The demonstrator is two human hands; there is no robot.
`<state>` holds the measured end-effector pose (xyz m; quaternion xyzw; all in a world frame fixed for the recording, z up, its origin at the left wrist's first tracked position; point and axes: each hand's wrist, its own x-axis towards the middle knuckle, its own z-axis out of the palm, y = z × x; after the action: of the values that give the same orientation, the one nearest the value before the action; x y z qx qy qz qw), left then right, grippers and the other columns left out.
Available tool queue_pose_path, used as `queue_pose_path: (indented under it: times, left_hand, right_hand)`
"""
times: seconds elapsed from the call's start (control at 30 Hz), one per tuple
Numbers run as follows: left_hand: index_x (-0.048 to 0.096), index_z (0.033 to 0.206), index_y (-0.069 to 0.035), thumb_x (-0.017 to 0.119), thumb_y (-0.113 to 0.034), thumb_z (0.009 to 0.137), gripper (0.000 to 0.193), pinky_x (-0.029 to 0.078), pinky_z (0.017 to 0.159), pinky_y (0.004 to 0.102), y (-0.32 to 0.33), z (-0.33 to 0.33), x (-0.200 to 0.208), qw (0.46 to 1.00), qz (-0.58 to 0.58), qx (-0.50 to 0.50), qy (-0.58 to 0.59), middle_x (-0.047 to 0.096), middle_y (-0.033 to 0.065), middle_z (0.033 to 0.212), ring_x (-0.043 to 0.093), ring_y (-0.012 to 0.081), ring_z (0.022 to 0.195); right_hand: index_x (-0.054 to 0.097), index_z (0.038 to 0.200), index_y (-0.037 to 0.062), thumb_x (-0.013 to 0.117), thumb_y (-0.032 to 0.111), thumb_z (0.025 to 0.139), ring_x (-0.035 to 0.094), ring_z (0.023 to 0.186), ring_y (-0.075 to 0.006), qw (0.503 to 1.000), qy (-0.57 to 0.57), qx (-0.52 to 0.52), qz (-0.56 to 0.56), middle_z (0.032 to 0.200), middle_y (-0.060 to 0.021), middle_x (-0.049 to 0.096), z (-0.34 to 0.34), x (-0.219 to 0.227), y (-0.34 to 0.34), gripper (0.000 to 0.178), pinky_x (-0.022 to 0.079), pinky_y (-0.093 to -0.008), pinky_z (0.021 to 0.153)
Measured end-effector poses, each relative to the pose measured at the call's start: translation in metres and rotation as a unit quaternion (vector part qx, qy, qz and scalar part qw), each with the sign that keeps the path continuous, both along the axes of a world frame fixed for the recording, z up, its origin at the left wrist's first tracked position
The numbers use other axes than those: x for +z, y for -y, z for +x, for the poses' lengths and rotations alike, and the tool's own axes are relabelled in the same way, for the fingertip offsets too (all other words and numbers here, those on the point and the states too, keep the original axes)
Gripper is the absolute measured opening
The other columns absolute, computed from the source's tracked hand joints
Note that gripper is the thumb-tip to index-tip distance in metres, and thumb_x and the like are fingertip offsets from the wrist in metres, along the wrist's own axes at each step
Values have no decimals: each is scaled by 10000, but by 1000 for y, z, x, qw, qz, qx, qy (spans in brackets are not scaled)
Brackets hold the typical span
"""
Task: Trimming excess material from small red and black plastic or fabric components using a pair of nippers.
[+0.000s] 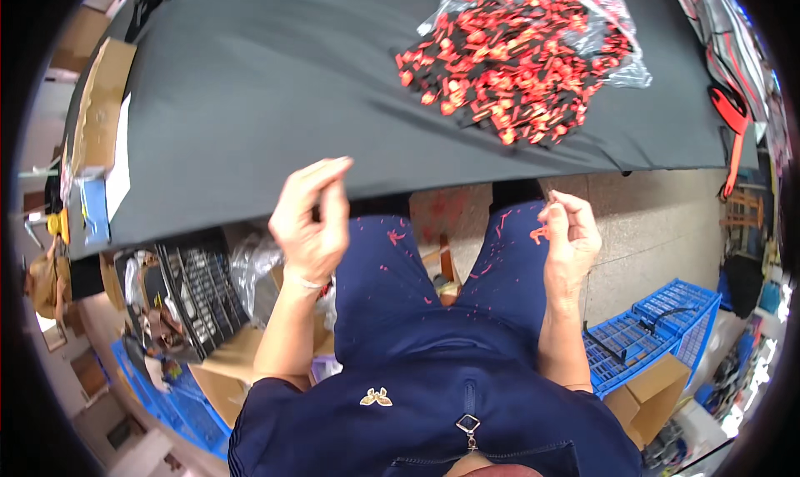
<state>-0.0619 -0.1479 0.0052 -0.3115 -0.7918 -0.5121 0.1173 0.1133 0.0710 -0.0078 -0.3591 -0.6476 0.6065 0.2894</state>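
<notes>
A loose heap of small red and black pieces (pixel 517 69) lies at the far right of the black-covered table (pixel 250 85), too small and blurred to name. My left hand (pixel 312 223) hovers at the table's near edge, its thumb and fingers drawn together in a pinch. Whatever may be between those fingertips does not show. Above my right thigh, my right hand (pixel 571 244) pinches a small red piece (pixel 540 232) that hangs beside the thumb. Red scraps are scattered over my dark blue trousers (pixel 392 269).
Clear plastic bag (pixel 629 60) film surrounds the heap. A red-handled tool (pixel 733 127) rests at the table's right edge. Cardboard (pixel 104 102) stands at the far left. Beside me are a blue crate (pixel 650 327) on the right and a black crate (pixel 204 285) on the left.
</notes>
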Motion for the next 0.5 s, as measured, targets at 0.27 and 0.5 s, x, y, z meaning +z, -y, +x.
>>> queue_pose_path:
  times: [0.27,0.5]
  left_hand:
    - [615,1025,-74,557,27,755,294,471,836,343,-117,-63,-6,958,-179,-113,-192,600,97,1085,562,279,970]
    - [627,927,-97,616,-66,752,179,469,778,350,-122,-86,-8,934,-236,-147,-225,618,64,1042,573,242,906]
  right_hand:
    - [581,968,6,595,38,845,532,653,-53,999,-16,-35,-5,751,-10,586,17,8,-12,127,431,-178,578]
    - [599,935,18,626,60,833,530,717,-41,999,-12,-27,-37,802,3,599,18,-3,-9,114,452,-191,646]
